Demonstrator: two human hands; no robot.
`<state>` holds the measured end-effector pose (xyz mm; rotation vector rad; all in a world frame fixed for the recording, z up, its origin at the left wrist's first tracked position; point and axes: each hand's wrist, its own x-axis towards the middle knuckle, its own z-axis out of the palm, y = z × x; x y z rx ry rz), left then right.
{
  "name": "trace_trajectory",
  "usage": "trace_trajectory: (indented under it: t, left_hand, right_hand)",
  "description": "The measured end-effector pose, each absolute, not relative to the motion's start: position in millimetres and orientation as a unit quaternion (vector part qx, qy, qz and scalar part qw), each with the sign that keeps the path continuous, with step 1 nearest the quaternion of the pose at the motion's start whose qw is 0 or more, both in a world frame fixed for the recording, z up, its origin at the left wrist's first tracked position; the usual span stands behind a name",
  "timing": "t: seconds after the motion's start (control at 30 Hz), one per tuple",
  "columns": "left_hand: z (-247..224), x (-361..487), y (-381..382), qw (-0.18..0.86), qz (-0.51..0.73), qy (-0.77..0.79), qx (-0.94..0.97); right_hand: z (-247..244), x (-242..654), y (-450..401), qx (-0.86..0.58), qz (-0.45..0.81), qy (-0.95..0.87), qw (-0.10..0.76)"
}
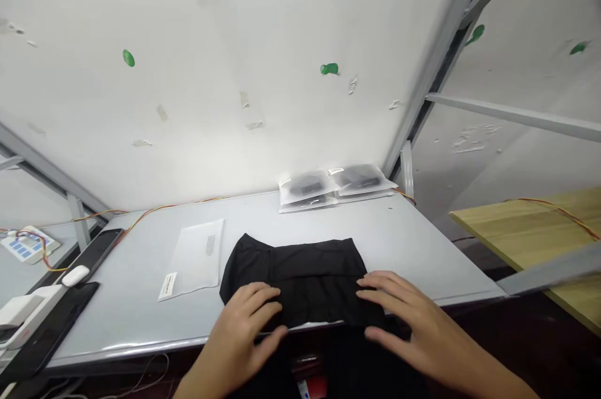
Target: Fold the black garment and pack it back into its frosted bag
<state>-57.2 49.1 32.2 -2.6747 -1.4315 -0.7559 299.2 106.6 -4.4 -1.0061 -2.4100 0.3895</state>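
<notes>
A black cloth garment [310, 267] lies folded on the grey table, close to its front edge. My left hand [248, 324] rests on the garment's left part, fingers stretched out and thumb apart. On the right side, my right hand [399, 311] touches the cloth with its fingers spread. Neither hand grips the fabric. To the left of the garment lies a flat, translucent plastic bag [195, 258] with a white label at its lower corner and small print. What kind of garment it is cannot be made out.
Several translucent bags [307, 189] with dark contents are stacked at the table's back right. Phones [101, 248], a white power strip [40, 311] and wires line the left edge. A metal frame post [441, 61] rises at the right, beside a wooden board [554, 230].
</notes>
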Motion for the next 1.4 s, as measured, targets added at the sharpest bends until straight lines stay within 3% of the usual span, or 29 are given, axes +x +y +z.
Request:
trace_trajectory:
  t: [0.17,0.27,0.5,0.67,0.8,0.97,1.13,1.23,1.4]
  left_hand:
    - [8.1,-62.5,22.3,0.124,-0.270,-0.421,-0.857]
    - [7.8,-65.3,16.8,0.119,-0.300,-0.412,-0.852]
    - [29.5,-64.2,39.5,-0.024,-0.397,-0.506,-0.766]
    - [56.4,-73.9,99.9,-0.213,-0.336,-0.594,-0.699]
    - [60.9,-81.8,136.8,-0.255,-0.292,-0.611,-0.690]
    - [38.0,-87.2,138.1,-0.202,-0.206,-0.640,-0.712]
    - [35.5,-78.9,124.3,-0.055,-0.239,-0.612,-0.752]
    - [36.2,-47.3,114.7,0.021,-0.276,-0.556,-0.784]
    - [3.1,24.9,103.7,0.054,-0.213,-0.463,-0.859]
  right_hand:
    - [-38.2,311.2,88.9,-0.328,0.126,-0.892,0.285]
    - [-45.5,314.3,88.3,-0.351,0.160,-0.857,0.341]
    - [-14.2,293.7,111.7,-0.498,0.294,-0.702,0.415]
    - [-1.3,271.7,158.5,-0.533,0.379,-0.655,0.379]
    - [-7.8,260.9,188.7,-0.552,0.393,-0.637,0.368]
    - [-10.7,259.0,191.3,-0.597,0.293,-0.688,0.291]
    - [-5.0,260.6,184.4,-0.575,0.233,-0.725,0.300]
    - [-6.2,259.3,186.9,-0.565,0.216,-0.735,0.306]
    - [-7.7,258.3,194.8,-0.558,0.215,-0.758,0.260]
